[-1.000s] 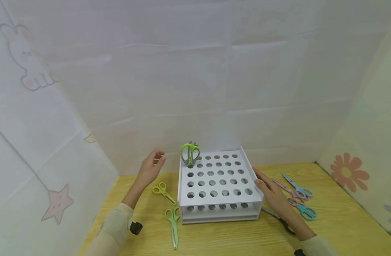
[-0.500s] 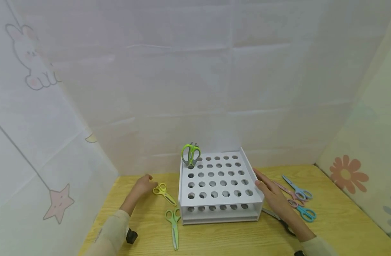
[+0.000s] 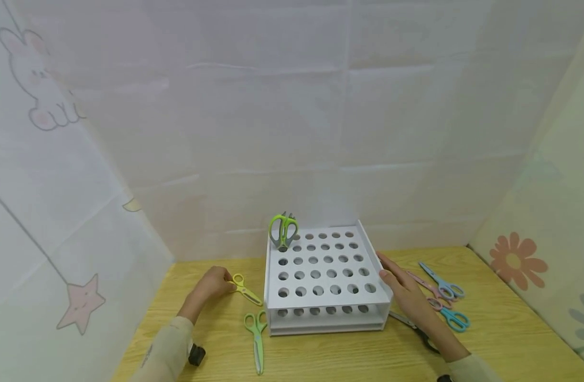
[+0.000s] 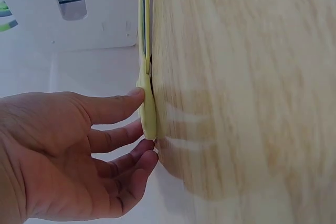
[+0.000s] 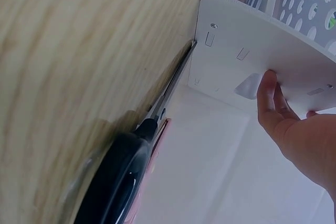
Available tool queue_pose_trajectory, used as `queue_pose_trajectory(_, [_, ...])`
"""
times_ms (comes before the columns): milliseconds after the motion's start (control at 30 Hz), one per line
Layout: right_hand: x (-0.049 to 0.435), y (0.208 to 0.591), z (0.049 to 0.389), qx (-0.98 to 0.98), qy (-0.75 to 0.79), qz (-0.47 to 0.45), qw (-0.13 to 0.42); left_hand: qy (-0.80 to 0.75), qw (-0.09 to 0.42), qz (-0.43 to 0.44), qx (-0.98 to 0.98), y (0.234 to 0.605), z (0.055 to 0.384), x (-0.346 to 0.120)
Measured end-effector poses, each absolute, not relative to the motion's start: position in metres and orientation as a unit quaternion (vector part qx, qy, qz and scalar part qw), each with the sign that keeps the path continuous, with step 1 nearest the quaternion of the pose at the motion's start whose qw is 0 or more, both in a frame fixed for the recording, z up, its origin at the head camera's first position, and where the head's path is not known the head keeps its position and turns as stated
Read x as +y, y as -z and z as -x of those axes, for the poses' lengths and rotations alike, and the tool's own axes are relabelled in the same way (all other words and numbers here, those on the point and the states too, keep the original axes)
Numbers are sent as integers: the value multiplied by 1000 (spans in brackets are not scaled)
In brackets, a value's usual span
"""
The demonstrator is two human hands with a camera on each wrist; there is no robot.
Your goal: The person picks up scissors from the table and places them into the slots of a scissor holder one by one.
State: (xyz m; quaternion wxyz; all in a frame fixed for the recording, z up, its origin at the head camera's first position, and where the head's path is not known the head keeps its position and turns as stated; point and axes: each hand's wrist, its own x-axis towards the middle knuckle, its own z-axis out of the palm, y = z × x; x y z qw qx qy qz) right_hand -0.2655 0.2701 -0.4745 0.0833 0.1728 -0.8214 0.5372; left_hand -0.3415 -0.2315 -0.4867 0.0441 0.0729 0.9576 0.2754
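Note:
Low over the table at the left, my left hand (image 3: 214,283) pinches the handle of a pair of yellow scissors (image 3: 246,293). In the left wrist view the thumb lies on the yellow scissors' handle (image 4: 148,109), with fingers behind and below it; the blades point away toward the rack. A white rack (image 3: 326,275) with rows of round holes stands in the middle. Green-and-grey scissors (image 3: 283,232) sit upright in a hole at its back left corner. My right hand (image 3: 406,297) rests against the rack's right side panel (image 5: 236,51), fingers extended near its cutout.
Light green scissors (image 3: 257,339) lie in front of the yellow pair. Black-handled scissors (image 5: 118,177) lie under my right forearm, tips by the rack. Farther right are pink scissors (image 3: 426,284), light blue scissors (image 3: 442,281) and turquoise-handled scissors (image 3: 453,318). Papered walls enclose the table.
My left hand has come down from beside the rack to the table and taken hold of the yellow scissors' handle. My right hand has stayed at the rack's side.

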Motion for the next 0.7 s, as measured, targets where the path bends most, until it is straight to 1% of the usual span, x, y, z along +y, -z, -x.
queue_pose_trajectory(267, [272, 477, 266, -816, -538, -196, 87, -285, 40, -70, 955, 490, 333, -230])
queue_pose_trajectory(467, [271, 476, 266, -813, -544, -189, 82, -321, 62, -75, 942, 492, 330, -239])
queue_pose_trajectory(600, [271, 476, 266, -810, -548, -191, 82, -317, 79, -119, 938, 492, 331, -246])
queue_pose_trajectory(700, [272, 476, 266, -813, -543, -191, 86, -317, 78, -151, 933, 494, 330, -249])
